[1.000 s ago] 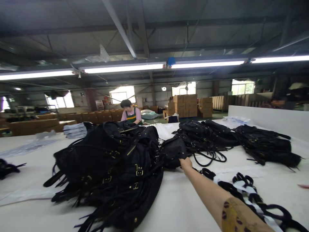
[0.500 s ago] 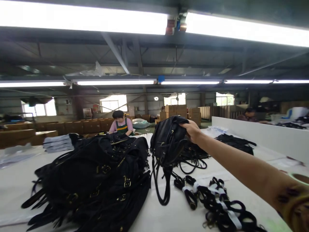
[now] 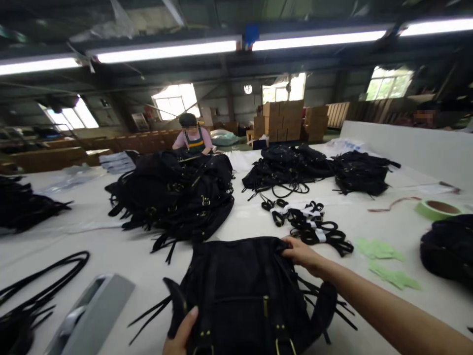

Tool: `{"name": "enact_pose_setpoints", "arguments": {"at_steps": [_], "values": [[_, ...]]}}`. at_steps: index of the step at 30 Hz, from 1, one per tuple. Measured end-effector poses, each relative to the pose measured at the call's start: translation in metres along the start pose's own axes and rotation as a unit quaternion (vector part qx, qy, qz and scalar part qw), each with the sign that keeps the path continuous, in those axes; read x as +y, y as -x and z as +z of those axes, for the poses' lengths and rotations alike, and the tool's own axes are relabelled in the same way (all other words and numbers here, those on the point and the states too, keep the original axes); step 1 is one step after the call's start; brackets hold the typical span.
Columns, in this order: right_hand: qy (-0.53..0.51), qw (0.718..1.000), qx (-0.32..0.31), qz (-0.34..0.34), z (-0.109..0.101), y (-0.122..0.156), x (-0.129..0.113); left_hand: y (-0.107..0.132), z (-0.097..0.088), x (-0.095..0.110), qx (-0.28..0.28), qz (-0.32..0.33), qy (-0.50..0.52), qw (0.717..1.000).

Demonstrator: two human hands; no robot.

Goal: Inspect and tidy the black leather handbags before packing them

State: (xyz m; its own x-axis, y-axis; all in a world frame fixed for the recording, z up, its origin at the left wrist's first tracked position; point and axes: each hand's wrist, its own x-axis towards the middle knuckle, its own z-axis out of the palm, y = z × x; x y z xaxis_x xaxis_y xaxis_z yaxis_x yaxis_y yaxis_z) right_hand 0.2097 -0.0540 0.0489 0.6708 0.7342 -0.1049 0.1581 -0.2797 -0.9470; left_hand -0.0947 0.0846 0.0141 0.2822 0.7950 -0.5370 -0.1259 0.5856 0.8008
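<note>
Black leather handbag [image 3: 240,291] lies flat on the white counter [image 3: 96,241], steadied from both sides: the right hand's grip [image 3: 301,254] pinches its top edge, the left hand's grip [image 3: 181,331] curls closed around its near corner, holding it apart from the bundled straps [image 3: 306,227].

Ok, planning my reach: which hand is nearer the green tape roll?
Right hand: on the black bag's top edge, left of the green tape roll. Left hand: farther left, at the bag's bottom.

Note the stacked black bags [image 3: 173,197] ahead on the counter [image 3: 244,219], the bundled straps [image 3: 303,222] right of them, and the green tape [image 3: 438,209] at far right.
</note>
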Motion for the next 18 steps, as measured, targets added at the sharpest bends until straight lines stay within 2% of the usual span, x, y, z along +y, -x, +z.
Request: {"name": "enact_pose_setpoints", "arguments": {"at_steps": [3, 5, 6, 8, 10, 13, 18], "values": [[0.088, 0.995, -0.014, -0.038, 0.016, 0.009, 0.010, 0.011, -0.015, -0.021, 0.041, -0.056, 0.030, 0.997], [0.138, 0.983, -0.062, -0.107, 0.035, 0.017, 0.005, 0.014, -0.016, -0.032, 0.050, -0.072, 0.059, 0.994], [0.175, 0.966, -0.104, -0.157, 0.048, 0.022, 0.003, 0.014, -0.015, -0.037, 0.051, -0.073, 0.068, 0.994], [0.258, 0.912, -0.192, -0.256, 0.076, 0.034, 0.003, 0.013, -0.012, -0.041, 0.054, -0.074, 0.075, 0.993], [0.319, 0.860, -0.253, -0.309, 0.099, 0.041, 0.011, 0.012, -0.007, -0.040, 0.058, -0.084, 0.080, 0.992], [0.335, 0.848, -0.275, -0.306, 0.114, 0.041, 0.023, 0.015, 0.000, -0.035, 0.066, -0.097, 0.092, 0.989], [0.333, 0.850, -0.287, -0.289, 0.103, 0.035, 0.018, 0.023, 0.007, -0.032, 0.062, -0.084, 0.093, 0.990]]}}
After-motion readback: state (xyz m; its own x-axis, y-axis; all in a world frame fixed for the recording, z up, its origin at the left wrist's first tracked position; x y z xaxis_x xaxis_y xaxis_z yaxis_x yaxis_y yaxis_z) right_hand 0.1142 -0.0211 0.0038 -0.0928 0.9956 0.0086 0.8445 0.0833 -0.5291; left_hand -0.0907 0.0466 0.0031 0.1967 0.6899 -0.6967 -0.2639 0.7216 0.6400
